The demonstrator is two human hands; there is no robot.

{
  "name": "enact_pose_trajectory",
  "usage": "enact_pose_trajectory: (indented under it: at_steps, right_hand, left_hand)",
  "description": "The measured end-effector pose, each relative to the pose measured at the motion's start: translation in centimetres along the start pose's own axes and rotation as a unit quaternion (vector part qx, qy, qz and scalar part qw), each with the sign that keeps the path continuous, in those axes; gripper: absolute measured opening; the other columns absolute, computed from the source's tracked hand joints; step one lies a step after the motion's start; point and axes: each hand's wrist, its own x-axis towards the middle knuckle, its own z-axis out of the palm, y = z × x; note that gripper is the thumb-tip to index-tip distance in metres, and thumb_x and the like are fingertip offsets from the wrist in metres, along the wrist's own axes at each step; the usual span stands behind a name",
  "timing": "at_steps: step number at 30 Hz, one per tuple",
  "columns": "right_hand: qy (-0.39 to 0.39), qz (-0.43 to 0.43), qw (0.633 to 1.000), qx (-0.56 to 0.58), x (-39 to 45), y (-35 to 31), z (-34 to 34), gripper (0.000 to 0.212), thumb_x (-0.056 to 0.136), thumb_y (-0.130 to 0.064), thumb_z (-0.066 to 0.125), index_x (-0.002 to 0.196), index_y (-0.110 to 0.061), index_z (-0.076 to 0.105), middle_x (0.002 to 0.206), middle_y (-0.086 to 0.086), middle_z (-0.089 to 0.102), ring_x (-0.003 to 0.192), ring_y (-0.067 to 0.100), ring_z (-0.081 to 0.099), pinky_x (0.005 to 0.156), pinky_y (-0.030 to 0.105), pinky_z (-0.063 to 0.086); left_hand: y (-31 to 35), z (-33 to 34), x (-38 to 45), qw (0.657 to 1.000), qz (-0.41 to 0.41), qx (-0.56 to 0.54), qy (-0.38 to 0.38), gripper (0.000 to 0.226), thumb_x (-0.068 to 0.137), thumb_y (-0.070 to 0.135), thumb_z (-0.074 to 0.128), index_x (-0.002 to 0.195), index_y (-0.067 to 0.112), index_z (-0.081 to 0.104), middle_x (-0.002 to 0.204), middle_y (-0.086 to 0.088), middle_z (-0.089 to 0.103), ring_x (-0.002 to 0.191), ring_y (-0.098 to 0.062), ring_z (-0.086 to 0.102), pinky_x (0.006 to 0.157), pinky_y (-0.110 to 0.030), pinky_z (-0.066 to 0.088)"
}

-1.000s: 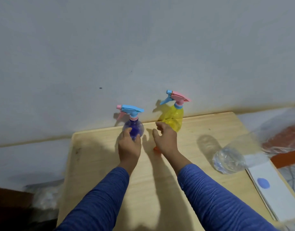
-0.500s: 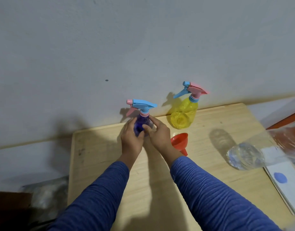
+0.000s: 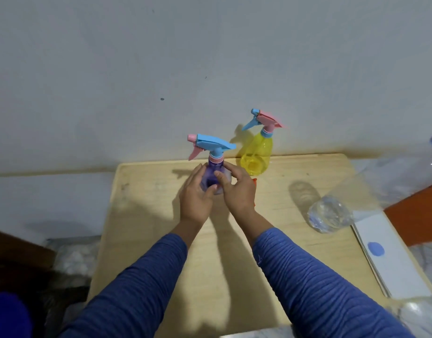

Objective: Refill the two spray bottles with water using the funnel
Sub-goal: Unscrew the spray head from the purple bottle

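Near the table's (image 3: 141,215) far edge, both hands (image 3: 195,198) (image 3: 236,191) grip the purple spray bottle (image 3: 213,175), clear of the yellow bottle (image 3: 257,154).

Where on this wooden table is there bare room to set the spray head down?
Bare wood lies left of the left hand, toward the wooden table edge, and between the right hand and clear plastic water bottle. Crowded behind: purple spray bottle, yellow spray bottle.

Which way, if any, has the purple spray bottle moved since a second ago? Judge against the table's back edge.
Yes. The purple spray bottle, gripped by left hand and right hand, has come nearer the person, off the table's back edge.
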Motion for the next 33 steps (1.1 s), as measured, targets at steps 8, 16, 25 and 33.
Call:
enact_pose_trajectory:
  at_steps: [8, 16, 25, 33]
  right_hand:
    - [0.008, -0.018, 1.000, -0.001, -6.8, 3.2, -8.1, 0.031, 0.081, -0.017, 0.070, 0.112, -0.020, 0.068, 0.097, -0.011, 0.059, 0.087, 0.001, 0.055, 0.072, -0.006, 0.033]
    - [0.010, 0.049, 0.999, -0.005, -11.3, 8.8, -13.2, 0.027, 0.082, -0.021, 0.069, 0.108, -0.025, 0.068, 0.100, -0.011, 0.061, 0.092, 0.003, 0.056, 0.072, -0.003, 0.036]
    - [-0.003, 0.057, 0.998, -0.015, -11.6, 10.4, -14.7, 0.027, 0.082, -0.022, 0.070, 0.109, -0.023, 0.067, 0.099, -0.013, 0.059, 0.087, -0.009, 0.053, 0.075, -0.005, 0.036]
    - [-0.020, 0.009, 0.999, 0.044, -10.7, 9.2, -16.6, 0.053, 0.073, -0.022, 0.078, 0.117, -0.039, 0.054, 0.110, -0.013, 0.062, 0.096, 0.002, 0.059, 0.076, 0.012, 0.050]
  left_hand:
    - [2.5, 4.6, -10.4, 0.998, -0.022, -0.064, 0.008, 0.058, 0.083, 0.004, 0.067, 0.137, 0.014, 0.048, 0.143, 0.002, 0.046, 0.128, -0.004, 0.040, 0.107, -0.019, 0.029]
    - [1.7, 9.9, -17.7, 0.995, -0.037, -0.095, -0.007, 0.053, 0.084, -0.004, 0.064, 0.134, 0.005, 0.050, 0.141, -0.007, 0.048, 0.132, -0.018, 0.044, 0.109, -0.024, 0.033]
    - [-0.1, 11.8, -18.3, 0.997, -0.020, -0.076, -0.002, 0.061, 0.077, 0.002, 0.072, 0.133, 0.014, 0.053, 0.138, 0.003, 0.052, 0.128, -0.013, 0.049, 0.108, -0.037, 0.041]
    - [-0.9, 11.5, -17.7, 0.984, -0.079, -0.158, -0.027, 0.060, 0.071, 0.015, 0.076, 0.120, 0.043, 0.057, 0.123, 0.018, 0.061, 0.113, -0.002, 0.058, 0.098, -0.028, 0.048]
